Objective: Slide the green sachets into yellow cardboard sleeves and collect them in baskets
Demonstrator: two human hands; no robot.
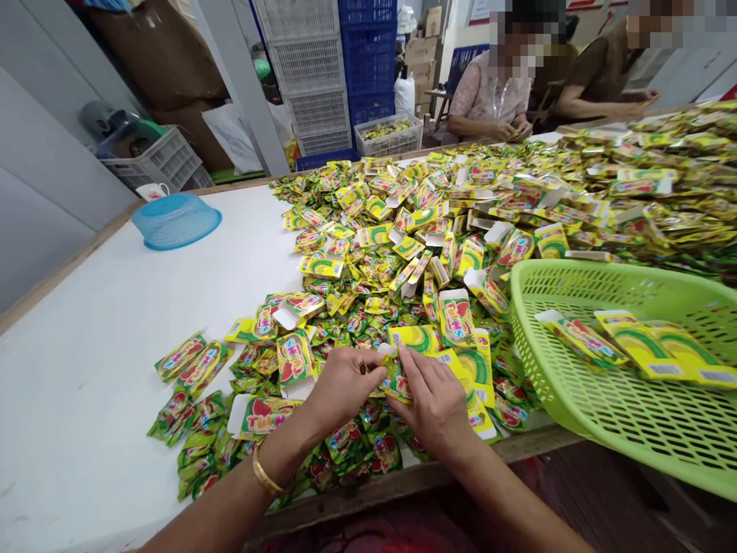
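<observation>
My right hand (pixel 434 399) is closed around a small printed candy box (pixel 396 380), green with red and yellow, its white flap raised at the far left end. Close against that end, my left hand (pixel 348 384) has thumb and fingers pinched together; what lies between them is hidden. Both hands hover low over a pile of green candy packets (pixel 345 442). Several flat yellow boxes (pixel 475 369) lie just beyond and beside my right hand. Another box with an open flap (pixel 295 361) rests to the left, above my left wrist.
A light-green basket (pixel 576 415) holding three boxes overhangs the table's front edge at right. An upturned blue basket (pixel 176 221) sits on the white table (pixel 115 338). Heaped boxes and packets (pixel 633 184) extend far right. Two people sit across; stacked crates (pixel 311 69) stand behind.
</observation>
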